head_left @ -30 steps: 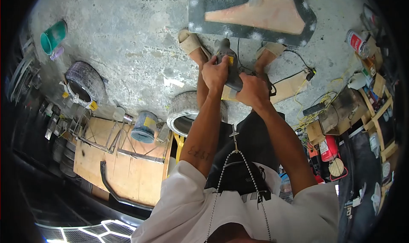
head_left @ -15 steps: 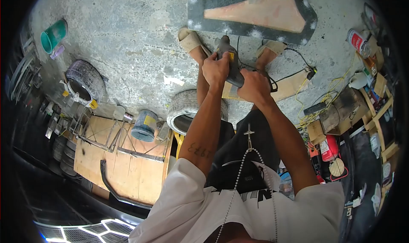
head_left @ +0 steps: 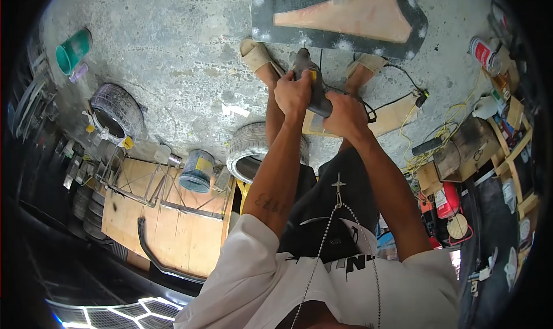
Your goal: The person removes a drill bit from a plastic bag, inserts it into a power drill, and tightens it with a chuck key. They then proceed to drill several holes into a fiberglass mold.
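Both hands hold a dark corded power drill (head_left: 318,101), its nose pointing away from me. My left hand (head_left: 292,95) is closed around the body behind the chuck. Farther back, my right hand (head_left: 345,116) wraps the rear and grip, hiding the trigger. The thin bit reaches the near edge of a dark grey panel (head_left: 262,23) with a tan, triangular middle and whitish spots along its border. Whether the bit has entered the panel cannot be made out. A black cord (head_left: 397,101) runs from the drill to the right.
My sandalled feet flank the drill. A tyre (head_left: 239,150) lies by my left leg, a flat cardboard piece (head_left: 397,116) by my right. Leftward are another tyre (head_left: 138,113), a grey bucket (head_left: 196,176) and a green bucket (head_left: 75,49). Yellow cords (head_left: 455,121) tangle at right near a red extinguisher (head_left: 446,201).
The view has shifted very slightly. Both hands keep the same hold on the drill, and its bit stays at the panel's near edge.
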### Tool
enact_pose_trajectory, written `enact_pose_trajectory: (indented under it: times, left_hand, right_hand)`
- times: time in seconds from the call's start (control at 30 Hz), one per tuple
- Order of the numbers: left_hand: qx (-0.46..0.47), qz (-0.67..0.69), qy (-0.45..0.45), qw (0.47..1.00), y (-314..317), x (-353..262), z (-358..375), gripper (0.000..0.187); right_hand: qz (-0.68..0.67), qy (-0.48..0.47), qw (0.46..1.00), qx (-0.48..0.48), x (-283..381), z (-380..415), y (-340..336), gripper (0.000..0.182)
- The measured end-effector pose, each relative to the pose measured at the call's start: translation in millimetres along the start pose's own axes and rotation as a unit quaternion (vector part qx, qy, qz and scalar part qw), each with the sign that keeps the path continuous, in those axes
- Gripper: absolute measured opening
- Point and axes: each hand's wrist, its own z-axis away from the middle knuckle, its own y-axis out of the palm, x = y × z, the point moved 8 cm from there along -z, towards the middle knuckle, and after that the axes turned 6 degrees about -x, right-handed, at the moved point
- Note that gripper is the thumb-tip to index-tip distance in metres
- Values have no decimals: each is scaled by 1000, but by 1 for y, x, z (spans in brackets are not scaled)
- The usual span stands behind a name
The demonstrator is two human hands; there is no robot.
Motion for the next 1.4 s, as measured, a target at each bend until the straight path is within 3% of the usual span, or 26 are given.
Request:
enact_pose_trajectory:
  times: [0.2, 0.5, 0.6, 1.1, 1.2, 1.3, 1.4]
  left_hand:
    - [-10, -19, 15, 1000, -3, -16, 8, 60]
    - [-3, -41, 16, 999, -3, -22, 4, 59]
    - [-5, -44, 11, 999, -1, -15, -3, 61]
    - [-3, -37, 9, 999, -4, -15, -7, 60]
    - [-9, -19, 19, 1000, 0, -9, -16, 58]
    - [30, 41, 34, 998, 44, 12, -57, 62]
    - [-28, 42, 127, 991, 64, 14, -72, 67]
  right_hand:
    - [20, 45, 997, 54, -8, -2, -3, 43]
    - [13, 50, 997, 48, -8, -4, -2, 42]
    - [-7, 21, 1000, 4, -10, -6, 3, 44]
    - [20, 39, 999, 32, -3, -11, 0, 45]
    - [16, 29, 999, 31, -1, -14, 5, 45]
    - [29, 36, 998, 31, -1, -39, 2, 44]
    - [78, -15, 997, 23, -5, -53, -11, 45]
